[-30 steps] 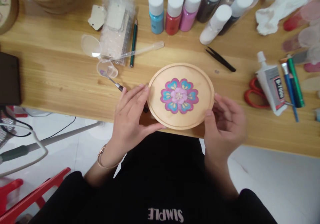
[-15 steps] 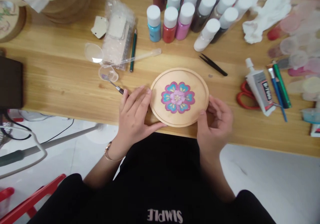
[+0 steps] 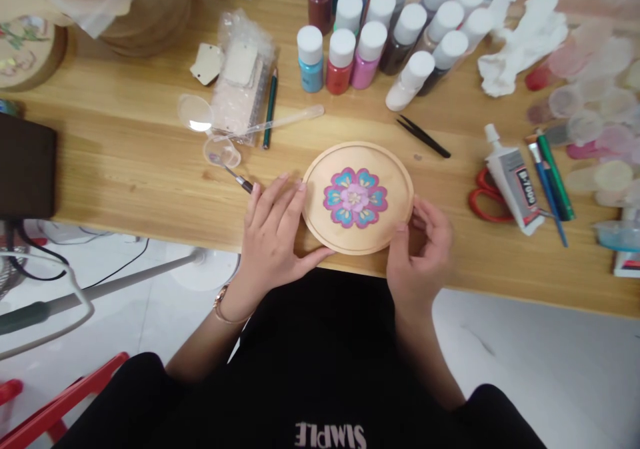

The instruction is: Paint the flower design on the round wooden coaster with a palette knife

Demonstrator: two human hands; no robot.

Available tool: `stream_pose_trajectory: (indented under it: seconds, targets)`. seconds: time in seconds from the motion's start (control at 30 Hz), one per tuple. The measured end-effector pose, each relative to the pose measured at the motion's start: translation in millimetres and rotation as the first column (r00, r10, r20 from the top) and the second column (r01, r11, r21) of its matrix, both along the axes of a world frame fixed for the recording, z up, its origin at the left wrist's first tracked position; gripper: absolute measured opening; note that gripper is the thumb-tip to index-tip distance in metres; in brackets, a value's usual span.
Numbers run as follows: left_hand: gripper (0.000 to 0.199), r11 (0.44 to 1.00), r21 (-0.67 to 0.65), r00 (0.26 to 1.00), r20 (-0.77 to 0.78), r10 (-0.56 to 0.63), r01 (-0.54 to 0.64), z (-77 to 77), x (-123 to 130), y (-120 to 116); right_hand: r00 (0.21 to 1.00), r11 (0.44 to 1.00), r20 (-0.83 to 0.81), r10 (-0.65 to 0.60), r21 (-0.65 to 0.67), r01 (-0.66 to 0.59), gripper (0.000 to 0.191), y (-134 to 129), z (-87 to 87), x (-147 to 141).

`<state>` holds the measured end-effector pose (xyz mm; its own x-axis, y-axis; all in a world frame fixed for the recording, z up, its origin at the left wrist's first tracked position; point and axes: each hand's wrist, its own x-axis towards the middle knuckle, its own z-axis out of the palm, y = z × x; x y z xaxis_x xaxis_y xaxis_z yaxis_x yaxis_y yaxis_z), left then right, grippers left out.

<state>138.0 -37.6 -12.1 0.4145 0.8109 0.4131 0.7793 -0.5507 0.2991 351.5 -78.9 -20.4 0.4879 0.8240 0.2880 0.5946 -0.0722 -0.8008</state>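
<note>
Near the table [image 3: 150, 182]'s front edge, the painted round wooden dish [image 3: 357, 239] sits held between the left hand [image 3: 273, 235], fingers spread on its rim, and the right hand [image 3: 420, 255], fingers curled around it.

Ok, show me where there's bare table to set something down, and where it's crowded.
Bare wood lies between the dark case and the clear cup, and between the wooden plate and the red scissors, below the tweezers. Crowded along the paint bottles and around the glue tube.
</note>
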Motion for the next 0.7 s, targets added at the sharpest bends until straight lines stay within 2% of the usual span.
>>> stream_pose_trajectory:
  seconds: [0.3,0.5,0.7]
  targets:
    - [0.097,1.000,-0.011,0.999,0.044,-0.026,0.027,0.4,-1.4,-0.2,0.999,1.000,-0.033,0.001,0.007,-0.001,0.036,-2.3,-1.3,1.2]
    - [0.098,0.999,0.044,0.999,0.041,-0.002,0.000,-3.4,-3.7,-1.6,0.999,1.000,-0.046,0.001,0.029,0.001,0.036,-3.1,-3.7,1.0]
    - [0.097,1.000,0.006,1.000,0.028,-0.012,0.012,-3.1,-2.9,-0.2,1.000,0.999,-0.023,-0.008,0.031,0.009,0.035,-1.7,-5.5,2.0]
